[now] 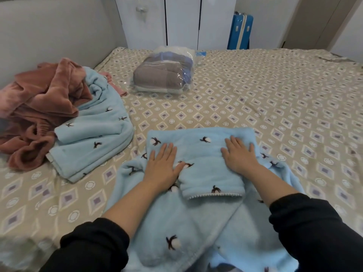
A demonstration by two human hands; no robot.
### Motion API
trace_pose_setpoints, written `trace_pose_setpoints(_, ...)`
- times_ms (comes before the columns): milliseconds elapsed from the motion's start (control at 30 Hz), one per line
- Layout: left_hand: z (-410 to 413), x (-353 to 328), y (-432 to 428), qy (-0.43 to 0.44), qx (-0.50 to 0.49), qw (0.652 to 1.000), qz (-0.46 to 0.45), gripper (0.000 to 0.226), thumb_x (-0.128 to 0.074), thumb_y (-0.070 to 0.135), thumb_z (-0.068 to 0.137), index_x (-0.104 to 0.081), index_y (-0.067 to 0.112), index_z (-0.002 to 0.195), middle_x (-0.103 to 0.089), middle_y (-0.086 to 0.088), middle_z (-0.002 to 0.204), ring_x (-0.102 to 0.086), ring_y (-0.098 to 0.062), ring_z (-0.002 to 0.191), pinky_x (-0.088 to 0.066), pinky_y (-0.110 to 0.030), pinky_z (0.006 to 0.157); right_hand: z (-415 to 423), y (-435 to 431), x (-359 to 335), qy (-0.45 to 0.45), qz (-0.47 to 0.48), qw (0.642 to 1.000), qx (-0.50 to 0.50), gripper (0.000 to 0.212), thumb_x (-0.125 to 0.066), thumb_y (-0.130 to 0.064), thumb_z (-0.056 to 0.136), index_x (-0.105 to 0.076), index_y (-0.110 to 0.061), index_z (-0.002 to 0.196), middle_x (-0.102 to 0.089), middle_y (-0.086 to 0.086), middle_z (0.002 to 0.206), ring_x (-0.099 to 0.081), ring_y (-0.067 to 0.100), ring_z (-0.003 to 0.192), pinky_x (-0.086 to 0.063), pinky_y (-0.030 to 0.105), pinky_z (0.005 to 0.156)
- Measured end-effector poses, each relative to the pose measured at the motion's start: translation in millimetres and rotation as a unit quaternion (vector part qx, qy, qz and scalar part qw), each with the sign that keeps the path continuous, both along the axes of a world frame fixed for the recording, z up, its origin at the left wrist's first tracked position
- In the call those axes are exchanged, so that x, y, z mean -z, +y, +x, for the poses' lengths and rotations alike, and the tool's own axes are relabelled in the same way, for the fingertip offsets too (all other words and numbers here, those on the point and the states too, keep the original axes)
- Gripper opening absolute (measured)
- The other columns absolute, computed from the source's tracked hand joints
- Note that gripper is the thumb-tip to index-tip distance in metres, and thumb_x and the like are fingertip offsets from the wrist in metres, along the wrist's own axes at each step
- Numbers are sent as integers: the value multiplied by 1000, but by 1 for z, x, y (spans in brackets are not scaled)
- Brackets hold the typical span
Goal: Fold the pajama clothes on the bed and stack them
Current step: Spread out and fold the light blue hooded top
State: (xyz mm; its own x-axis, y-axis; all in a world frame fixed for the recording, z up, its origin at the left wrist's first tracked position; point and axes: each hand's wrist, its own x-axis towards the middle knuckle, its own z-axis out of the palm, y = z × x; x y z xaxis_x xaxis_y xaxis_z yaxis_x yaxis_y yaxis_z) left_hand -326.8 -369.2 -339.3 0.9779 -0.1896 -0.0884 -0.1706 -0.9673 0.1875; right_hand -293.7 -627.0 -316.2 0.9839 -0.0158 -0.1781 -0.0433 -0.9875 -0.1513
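From my remote seat I see both hands palm down on the light blue fleece pajama top (198, 173), which lies on the near middle of the bed (255, 95). The left hand (164, 165) lies flat with straight, slightly spread fingers, pressing the fabric and gripping nothing. The right hand (240, 156) lies flat the same way, just to its right, also holding nothing. Both forearms reach forward out of black sleeves (306, 222).

I count two light blue pieces: the top under the hands and a second blue pajama piece (94, 134) loosely folded well to the left. One pink-brown fleece garment (39, 107) lies heaped, touching that second piece. One plastic-wrapped bundle (163, 75) sits farther up the bed.

The top's long axis runs from me toward the far edge. Its folded-over band lies crosswise, and a white-trimmed cuff opens toward me.
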Motion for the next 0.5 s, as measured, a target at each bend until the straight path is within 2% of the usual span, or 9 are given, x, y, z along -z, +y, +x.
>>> trace_pose_setpoints(67, -6, -5, -5, 24, 3, 998, -66, 63, -18, 54, 100, -2, 26, 154, 10, 7, 161, 14, -13, 147, 9, -44, 118, -9, 24, -6, -40, 23, 999, -20, 63, -13, -53, 99, -6, -23, 154, 4, 2, 162, 6, 20, 148, 6, 53, 115)
trace_pose_setpoints(100, -14, -4, -5, 28, 20, 996, -84, 60, -18, 52, 101, -2, 28, 154, 11, 8, 161, 14, -13, 147, 9, -44, 117, -21, 33, -3, -71, 25, 995, -62, 63, -12, -55, 97, -6, -28, 154, 4, 1, 162, 6, 20, 148, 6, 53, 115)
trace_pose_setpoints(167, -34, 0, 1, 25, 59, 996, -57, 58, -17, 48, 102, 2, 28, 154, 11, 9, 161, 14, -11, 147, 9, -41, 117, -48, 40, 12, -78, 14, 988, -132, 62, -9, -58, 95, -1, -37, 152, 6, -5, 162, 7, 15, 148, 6, 53, 116)
trace_pose_setpoints(267, -56, 7, 16, 11, 61, 998, -21, 62, -21, 48, 102, 3, 25, 154, 11, 8, 161, 15, -10, 147, 9, -38, 119, -63, 29, 27, -47, 28, 996, -77, 64, -10, -63, 93, 3, -40, 151, 9, -9, 161, 8, 10, 147, 8, 50, 116)
trace_pose_setpoints(333, -62, 3, 28, -16, 44, 998, -39, 58, -25, 43, 103, -8, 24, 155, 3, 4, 162, 11, -13, 148, 7, -40, 118, -62, 30, 28, -44, 17, 998, -51, 67, -8, -65, 92, 4, -37, 152, 10, -8, 161, 9, 10, 147, 9, 50, 116)
trace_pose_setpoints(367, -66, 0, 35, -60, 19, 996, -57, 55, -29, 39, 103, -16, 23, 154, -2, 2, 162, 6, -16, 149, 4, -42, 118, -62, 32, 27, -46, 6, 998, -48, 69, -5, -64, 91, 5, -36, 152, 10, -7, 161, 10, 10, 147, 10, 50, 115)
trace_pose_setpoints(433, -73, -4, 55, -163, -104, 974, -120, 55, -44, 27, 98, -29, 18, 150, -19, -6, 159, -13, -25, 147, -12, -46, 118, -65, 36, 30, -51, -1, 998, -44, 70, -2, -63, 90, 8, -32, 152, 11, -6, 161, 11, 11, 147, 9, 50, 115)
trace_pose_setpoints(467, -75, -7, 66, -174, -189, 952, -167, 59, -51, 24, 94, -31, 16, 148, -28, -10, 155, -24, -30, 142, -24, -47, 114, -67, 37, 31, -50, -1, 998, -43, 69, -2, -62, 92, 8, -31, 152, 11, -5, 161, 10, 12, 147, 8, 50, 116)
trace_pose_setpoints(500, -76, -12, 77, -146, -266, 926, -223, 61, -55, 24, 90, -33, 16, 147, -37, -12, 149, -35, -33, 136, -33, -46, 108, -69, 37, 30, -46, 1, 998, -41, 67, -4, -61, 93, 8, -30, 152, 11, -4, 161, 10, 12, 147, 7, 50, 116)
